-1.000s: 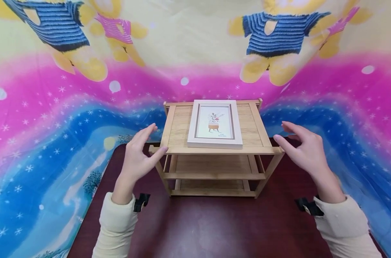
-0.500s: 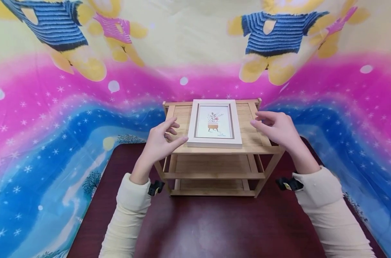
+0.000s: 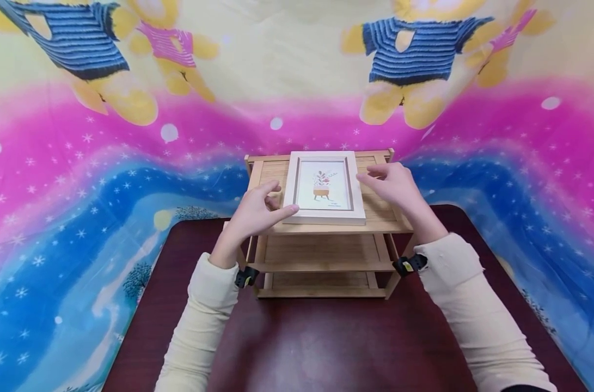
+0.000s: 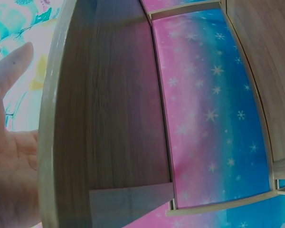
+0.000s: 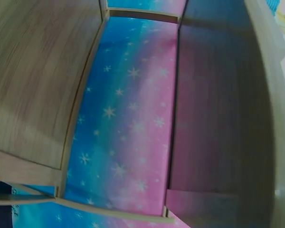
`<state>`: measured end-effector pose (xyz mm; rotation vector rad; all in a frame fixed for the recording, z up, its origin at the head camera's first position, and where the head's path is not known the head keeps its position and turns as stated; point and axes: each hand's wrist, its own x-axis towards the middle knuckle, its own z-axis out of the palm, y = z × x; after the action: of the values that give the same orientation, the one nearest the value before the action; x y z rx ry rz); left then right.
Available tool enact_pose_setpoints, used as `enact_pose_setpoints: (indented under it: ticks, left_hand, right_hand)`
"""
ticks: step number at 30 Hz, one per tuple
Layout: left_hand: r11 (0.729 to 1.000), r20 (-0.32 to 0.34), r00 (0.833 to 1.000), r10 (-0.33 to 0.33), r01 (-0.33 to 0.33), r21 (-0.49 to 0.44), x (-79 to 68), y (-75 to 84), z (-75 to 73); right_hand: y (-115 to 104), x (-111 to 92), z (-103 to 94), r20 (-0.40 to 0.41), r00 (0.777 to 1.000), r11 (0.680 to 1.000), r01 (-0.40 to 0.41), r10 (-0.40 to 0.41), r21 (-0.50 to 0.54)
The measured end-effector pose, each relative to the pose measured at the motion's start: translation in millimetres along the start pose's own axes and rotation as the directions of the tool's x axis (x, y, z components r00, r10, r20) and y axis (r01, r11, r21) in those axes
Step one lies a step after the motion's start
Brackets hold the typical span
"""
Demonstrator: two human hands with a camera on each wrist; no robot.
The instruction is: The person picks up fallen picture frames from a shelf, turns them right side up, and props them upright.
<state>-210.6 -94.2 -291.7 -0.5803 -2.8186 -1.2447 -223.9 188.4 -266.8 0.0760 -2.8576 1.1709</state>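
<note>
A white picture frame (image 3: 323, 185) with a potted-plant print lies flat on the top of a light wooden shelf rack (image 3: 321, 267). My left hand (image 3: 257, 212) is at its left side, fingers loosely bent and the thumb over the lower left corner; whether the thumb touches cannot be told. On the other side, my right hand (image 3: 393, 184) has its thumb and index tips right at the frame's right edge, with contact unclear. In the left wrist view, the left hand (image 4: 12, 175) shows beside the top board, partly hidden by it. The right wrist view shows only the rack, no hand.
The rack stands at the back of a dark red table (image 3: 306, 348), its lower shelf (image 3: 326, 247) beneath the top. A printed cloth (image 3: 277, 71) with bears and snowflakes hangs close behind and along both sides.
Both hands have moved inward from outside the rack to either side of the picture frame, the right hand travelling farther left. The picture frame stays in place on the rack.
</note>
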Motion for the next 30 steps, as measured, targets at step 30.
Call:
enact_pose_setpoints:
  ticks: [30]
  left_hand:
    - [0.979,-0.005,0.997,0.078,-0.076,0.190,5.0,7.5,11.8]
  right_hand:
    - [-2.5,18.2,26.7,0.014,1.000,1.000,0.000,0.000,-0.022]
